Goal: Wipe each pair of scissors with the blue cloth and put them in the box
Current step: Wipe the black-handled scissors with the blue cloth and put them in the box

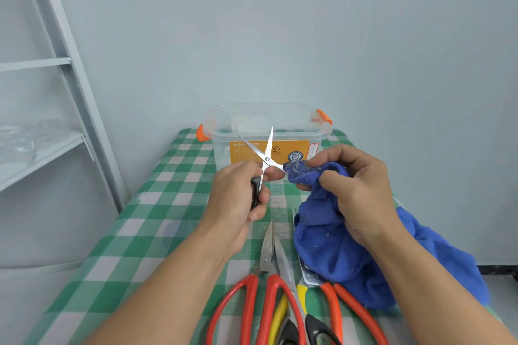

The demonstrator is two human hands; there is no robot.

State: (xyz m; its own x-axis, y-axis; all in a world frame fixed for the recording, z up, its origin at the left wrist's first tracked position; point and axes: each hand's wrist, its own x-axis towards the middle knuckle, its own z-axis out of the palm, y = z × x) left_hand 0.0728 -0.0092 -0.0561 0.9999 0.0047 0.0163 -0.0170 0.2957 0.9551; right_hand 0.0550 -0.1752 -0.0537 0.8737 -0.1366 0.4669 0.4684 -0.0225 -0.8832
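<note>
I see the left hand (238,193) curled tight around the black handle of a small pair of scissors (267,154). The blades are spread wide and point up, in front of the box (224,126). The right hand (356,193) pinches a bunch of the blue cloth (322,241) against the scissors' other arm. The rest of the cloth hangs down onto the bench (145,232), which has a green and white check cover. The clear box has orange clips and stands at the far end. Near me lie three more pairs side by side: red scissors (249,302), yellow and black scissors (283,258), and orange scissors (336,305) partly under the cloth.
</note>
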